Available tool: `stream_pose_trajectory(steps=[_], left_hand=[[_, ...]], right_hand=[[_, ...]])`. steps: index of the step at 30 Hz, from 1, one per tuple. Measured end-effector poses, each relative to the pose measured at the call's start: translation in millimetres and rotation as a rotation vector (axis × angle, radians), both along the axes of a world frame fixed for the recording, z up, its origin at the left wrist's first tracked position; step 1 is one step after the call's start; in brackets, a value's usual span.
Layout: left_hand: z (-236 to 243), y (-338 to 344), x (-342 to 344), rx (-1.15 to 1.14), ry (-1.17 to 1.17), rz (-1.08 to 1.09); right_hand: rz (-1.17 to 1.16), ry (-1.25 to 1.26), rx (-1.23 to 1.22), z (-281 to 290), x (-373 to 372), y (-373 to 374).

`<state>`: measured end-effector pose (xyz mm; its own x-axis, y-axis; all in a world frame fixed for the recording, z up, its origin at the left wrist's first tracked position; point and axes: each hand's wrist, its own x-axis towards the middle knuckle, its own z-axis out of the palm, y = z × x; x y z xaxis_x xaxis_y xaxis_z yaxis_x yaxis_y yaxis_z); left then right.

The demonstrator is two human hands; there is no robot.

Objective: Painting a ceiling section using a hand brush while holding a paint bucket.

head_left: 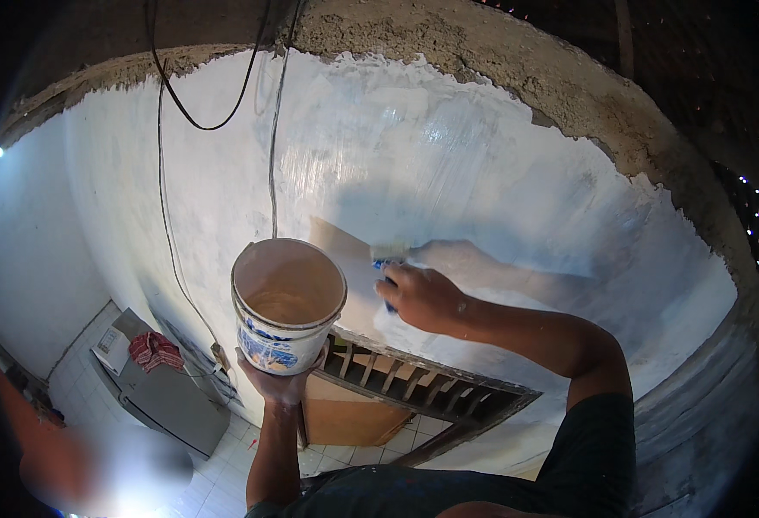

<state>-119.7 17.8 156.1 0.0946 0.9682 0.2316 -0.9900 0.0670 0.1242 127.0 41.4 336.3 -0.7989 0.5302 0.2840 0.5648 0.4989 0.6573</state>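
The right hand (423, 296) is wrapped shut around the blue handle of a wide paintbrush (354, 244), bristles flat against the white wall (483, 173), left of the knuckles; the left hand (278, 380) cups a paint bucket (286, 306) from beneath, fingers curled against its base

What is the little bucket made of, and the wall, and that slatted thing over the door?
The bucket looks like plastic: smooth, thin-rimmed, with a printed label. The wall seems to be rough cement plaster, bare and grainy along the top, glossy white where wet paint covers it. The slatted vent looks like brown wood.
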Motion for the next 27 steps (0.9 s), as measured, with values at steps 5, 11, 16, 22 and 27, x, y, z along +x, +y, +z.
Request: stream_pose_trajectory(steps=[5, 11, 16, 22, 27], left_hand=[[-20, 4, -2, 0.279, 0.288, 0.259], [2, -10, 2, 0.061, -0.064, -0.02], [-6, -18, -4, 0.032, -0.029, 0.092], [12, -23, -7, -0.087, 0.335, 0.311], [8, -19, 1, -0.099, 0.187, 0.294]], right_hand=[[-0.118, 0.667, -0.295, 95, 0, 21], [0.103, 0.337, 0.477, 181, -13, -10], [-0.077, -0.38, 0.72, 89, 14, 7], [0.047, -0.401, 0.223, -67, 32, -41], [-0.176, 0.401, -0.399, -40, 30, -34]])
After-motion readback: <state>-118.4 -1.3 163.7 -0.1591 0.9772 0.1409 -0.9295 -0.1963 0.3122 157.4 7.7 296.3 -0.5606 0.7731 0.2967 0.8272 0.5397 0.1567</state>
